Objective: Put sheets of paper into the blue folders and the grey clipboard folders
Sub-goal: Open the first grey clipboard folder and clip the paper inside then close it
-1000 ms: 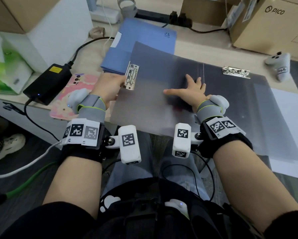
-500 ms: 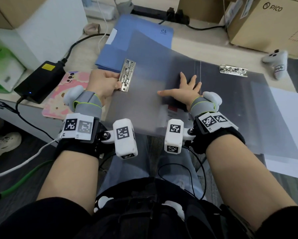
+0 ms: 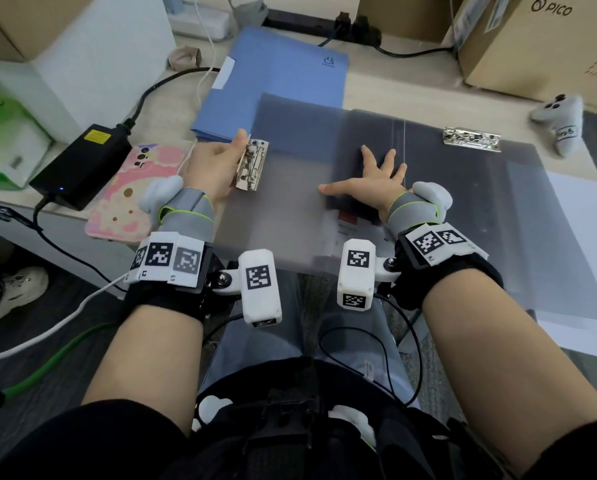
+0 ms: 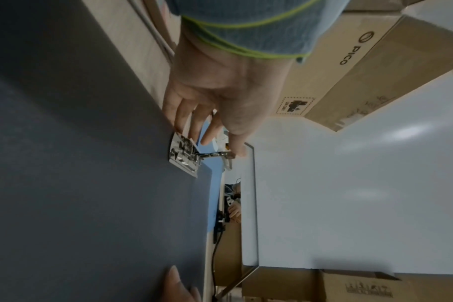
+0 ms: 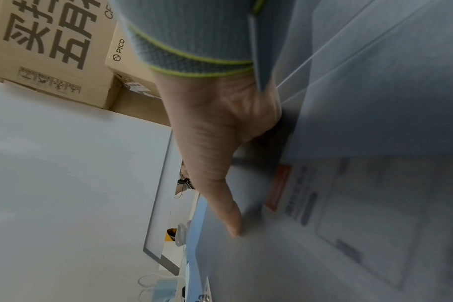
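Note:
A grey translucent clipboard folder (image 3: pixel 290 188) lies closed on the desk in front of me, with its metal clip (image 3: pixel 252 166) at the left edge. My left hand (image 3: pixel 217 164) pinches that clip: in the left wrist view the thumb sits on the raised lever of the clip (image 4: pixel 184 161) and the fingers (image 4: pixel 184 120) reach along the board's edge. My right hand (image 3: pixel 373 178) presses flat on the cover, fingers spread. A printed sheet with a red label (image 3: pixel 350 220) shows through the cover. A second grey folder (image 3: pixel 498 209) lies under it to the right. Blue folders (image 3: pixel 283 84) are stacked behind.
White sheets (image 3: pixel 588 237) stick out under the grey folders at the right. A pink phone (image 3: pixel 134 188) and a black power adapter (image 3: pixel 82 164) lie left of my left hand. A cardboard box (image 3: pixel 549 43) and a grey controller (image 3: pixel 560 123) stand at the back right.
My left hand has shifted its hold on the clip, and the thumb now reaches its far end with the lever raised. The right hand stays flat on the cover.

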Available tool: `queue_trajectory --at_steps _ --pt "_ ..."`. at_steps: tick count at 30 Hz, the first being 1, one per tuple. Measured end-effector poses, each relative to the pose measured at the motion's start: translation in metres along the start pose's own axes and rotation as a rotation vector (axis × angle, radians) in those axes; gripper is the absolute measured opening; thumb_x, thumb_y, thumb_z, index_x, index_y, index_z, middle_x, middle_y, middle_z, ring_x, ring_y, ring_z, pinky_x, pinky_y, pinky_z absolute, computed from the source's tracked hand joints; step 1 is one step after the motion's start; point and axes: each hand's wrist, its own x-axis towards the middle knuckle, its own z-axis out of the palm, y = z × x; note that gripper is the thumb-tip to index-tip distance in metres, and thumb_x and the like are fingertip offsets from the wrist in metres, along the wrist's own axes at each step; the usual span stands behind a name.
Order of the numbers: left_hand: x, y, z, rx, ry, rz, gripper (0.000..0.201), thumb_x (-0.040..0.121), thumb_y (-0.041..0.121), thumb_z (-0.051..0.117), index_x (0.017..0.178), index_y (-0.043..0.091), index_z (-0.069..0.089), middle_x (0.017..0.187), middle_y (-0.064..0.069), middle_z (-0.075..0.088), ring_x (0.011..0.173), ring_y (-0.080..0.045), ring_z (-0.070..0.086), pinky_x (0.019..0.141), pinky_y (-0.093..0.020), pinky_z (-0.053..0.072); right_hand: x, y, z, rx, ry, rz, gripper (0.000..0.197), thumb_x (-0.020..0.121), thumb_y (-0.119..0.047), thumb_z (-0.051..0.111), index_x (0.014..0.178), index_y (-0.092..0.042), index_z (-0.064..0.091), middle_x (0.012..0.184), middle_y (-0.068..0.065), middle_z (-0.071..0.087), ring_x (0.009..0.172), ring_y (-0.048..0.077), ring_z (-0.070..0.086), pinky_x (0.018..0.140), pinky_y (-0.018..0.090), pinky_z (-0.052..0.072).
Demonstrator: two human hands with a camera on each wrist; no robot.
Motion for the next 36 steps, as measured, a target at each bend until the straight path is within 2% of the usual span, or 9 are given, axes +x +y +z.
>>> queue_trajectory --at_steps 2,6,9,14,17,20,25,30,36 --pt "0.003 -0.002 0.004 -0.023 0.09 0.017 0.052 0.061 0.073 0.05 0.061 0.021 0.056 0.071 0.004 0.061 0.078 -0.024 0.061 0.087 -0.042 0.054 0.001 0.001 0.0 -0.005 -0.004 0.0 0.112 0.069 -0.059 0.071 0.151 -0.034 0.0 0.157 0.005 -0.024 0.143 0.035 -0.025 0.119 0.053 -0.003" --pt "0.003 0.008 0.011 -0.004 0.177 0.09 0.042 0.081 0.059 0.048 0.057 0.025 0.059 0.057 0.01 0.066 0.069 -0.023 0.063 0.082 -0.041 0.054 0.0 0.0 0.0 -0.013 -0.002 0.003 0.111 0.07 -0.059 0.071 0.151 -0.034 0.0 0.158 0.004 -0.023 0.143 0.035 -0.025 0.119 0.053 -0.004" --pt "0.009 0.017 0.018 -0.014 0.207 0.132 0.044 0.092 0.046 0.044 0.059 0.023 0.061 0.076 -0.002 0.073 0.085 -0.028 0.069 0.085 -0.037 0.053 -0.002 0.0 -0.002 -0.041 -0.003 0.003 0.109 0.071 -0.059 0.07 0.151 -0.034 0.0 0.158 0.004 -0.023 0.144 0.034 -0.023 0.116 0.053 -0.006" --pt "0.02 0.018 0.029 0.058 0.1 0.146 0.029 0.082 0.037 0.047 0.088 0.017 0.068 0.087 -0.014 0.065 0.085 -0.026 0.059 0.093 -0.04 0.05 -0.004 0.0 -0.003 -0.051 -0.002 -0.001 0.108 0.071 -0.059 0.069 0.151 -0.035 0.0 0.158 0.003 -0.022 0.144 0.033 -0.023 0.115 0.053 -0.007" --pt "0.021 0.018 0.028 0.136 0.132 0.19 0.03 0.089 0.021 0.052 0.113 0.012 0.066 0.115 -0.01 0.068 0.11 -0.023 0.061 0.099 -0.029 0.045 -0.004 0.0 -0.004 -0.052 -0.007 -0.003 0.108 0.071 -0.059 0.07 0.151 -0.035 0.0 0.158 0.003 -0.023 0.144 0.032 -0.023 0.115 0.053 -0.008" --pt "0.023 0.016 0.029 0.22 0.128 0.222 0.032 0.09 0.021 0.053 0.119 0.016 0.063 0.124 -0.004 0.063 0.119 -0.021 0.055 0.102 -0.025 0.04 -0.002 0.0 -0.005 -0.046 -0.007 0.0 0.109 0.071 -0.059 0.07 0.151 -0.036 0.0 0.158 0.003 -0.023 0.144 0.032 -0.023 0.115 0.054 -0.008" --pt "0.027 0.03 0.041 0.347 0.119 0.325 0.034 0.085 0.022 0.053 0.117 0.024 0.064 0.125 -0.008 0.06 0.127 -0.025 0.047 0.103 -0.035 0.042 0.002 0.005 -0.01 -0.018 -0.027 -0.013 0.104 0.074 -0.052 0.07 0.151 -0.034 0.003 0.159 0.002 -0.019 0.146 0.03 -0.02 0.117 0.05 -0.003" --pt "0.024 0.057 0.074 0.375 -0.004 0.396 0.031 0.088 0.019 0.053 0.116 0.023 0.065 0.134 -0.007 0.052 0.14 -0.022 0.029 0.109 -0.025 0.029 0.012 0.009 -0.03 -0.01 0.056 -0.031 0.081 0.078 -0.048 0.069 0.146 -0.027 0.03 0.156 0.005 0.016 0.143 0.032 0.012 0.117 0.036 0.017" --pt "0.023 0.079 0.123 0.233 -0.203 0.372 0.025 0.086 0.012 0.056 0.107 0.014 0.07 0.116 -0.003 0.068 0.105 -0.011 0.059 0.079 -0.008 0.037 0.026 0.027 -0.052 0.23 0.267 -0.066 0.044 0.075 -0.025 0.075 0.116 -0.013 0.063 0.12 0.004 0.063 0.115 0.019 0.057 0.097 0.025 0.043"
